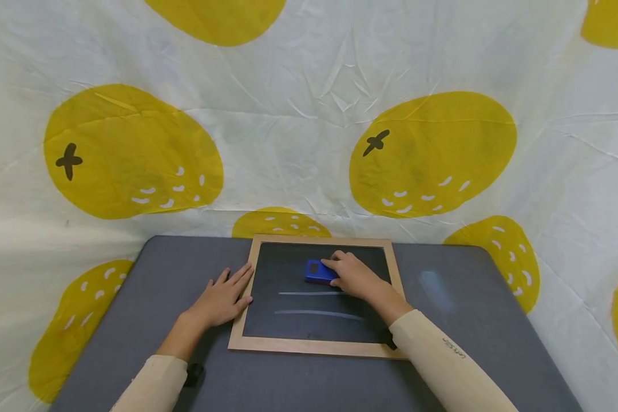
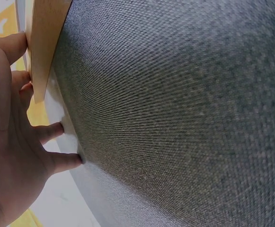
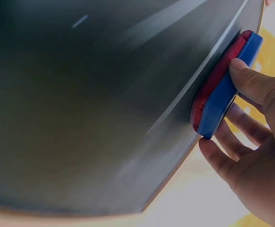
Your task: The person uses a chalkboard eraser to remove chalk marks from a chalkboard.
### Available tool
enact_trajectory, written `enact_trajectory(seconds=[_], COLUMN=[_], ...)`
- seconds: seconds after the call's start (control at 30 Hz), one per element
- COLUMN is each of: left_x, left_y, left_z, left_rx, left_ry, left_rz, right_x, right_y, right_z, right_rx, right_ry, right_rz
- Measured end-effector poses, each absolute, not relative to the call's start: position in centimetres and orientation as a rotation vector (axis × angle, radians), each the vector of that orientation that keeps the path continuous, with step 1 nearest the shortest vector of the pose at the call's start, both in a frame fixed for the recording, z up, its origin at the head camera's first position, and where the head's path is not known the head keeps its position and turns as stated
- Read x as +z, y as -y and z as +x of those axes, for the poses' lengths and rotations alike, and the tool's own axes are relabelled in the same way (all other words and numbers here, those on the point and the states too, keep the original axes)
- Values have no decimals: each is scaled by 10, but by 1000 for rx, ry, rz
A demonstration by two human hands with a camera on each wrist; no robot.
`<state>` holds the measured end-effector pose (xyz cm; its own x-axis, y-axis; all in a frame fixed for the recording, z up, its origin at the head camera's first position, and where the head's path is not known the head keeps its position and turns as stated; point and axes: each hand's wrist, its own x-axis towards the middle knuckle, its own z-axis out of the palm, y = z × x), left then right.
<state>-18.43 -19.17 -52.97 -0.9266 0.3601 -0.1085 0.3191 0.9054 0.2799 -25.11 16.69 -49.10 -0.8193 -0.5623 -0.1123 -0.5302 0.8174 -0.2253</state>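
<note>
A small chalkboard (image 1: 309, 329) in a light wooden frame lies on the grey table. Two pale chalk lines (image 1: 316, 313) run across its dark surface. My right hand (image 1: 357, 277) grips a blue eraser (image 1: 314, 278) by its sides, and in the right wrist view the red felt of the eraser (image 3: 217, 85) faces the board, above a chalk line. At the board's left edge my left hand (image 1: 221, 300) lies with fingers spread, touching the wooden frame (image 2: 45, 47); some of its fingers rest on the tabletop.
The grey table (image 1: 474, 343) has rounded far corners and carries a whitish smudge (image 1: 435, 289) right of the board. Behind and beside it hangs a white cloth (image 1: 288, 143) printed with yellow fruit shapes. A dark band sits at each wrist.
</note>
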Motion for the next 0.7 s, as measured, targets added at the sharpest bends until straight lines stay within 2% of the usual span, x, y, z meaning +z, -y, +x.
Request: enact_trajectory(seconds=[0.47, 0.7], left_x=[-527, -523], left_y=[192, 189], left_z=[-186, -186], left_rx=[408, 420], left_ry=[-2888, -2884], left_rz=[522, 505], right_x=[-484, -482], right_y=[-240, -259], right_z=[-245, -245], right_rx=[-319, -357], right_ry=[-2849, -2860], right_rz=[-693, -664])
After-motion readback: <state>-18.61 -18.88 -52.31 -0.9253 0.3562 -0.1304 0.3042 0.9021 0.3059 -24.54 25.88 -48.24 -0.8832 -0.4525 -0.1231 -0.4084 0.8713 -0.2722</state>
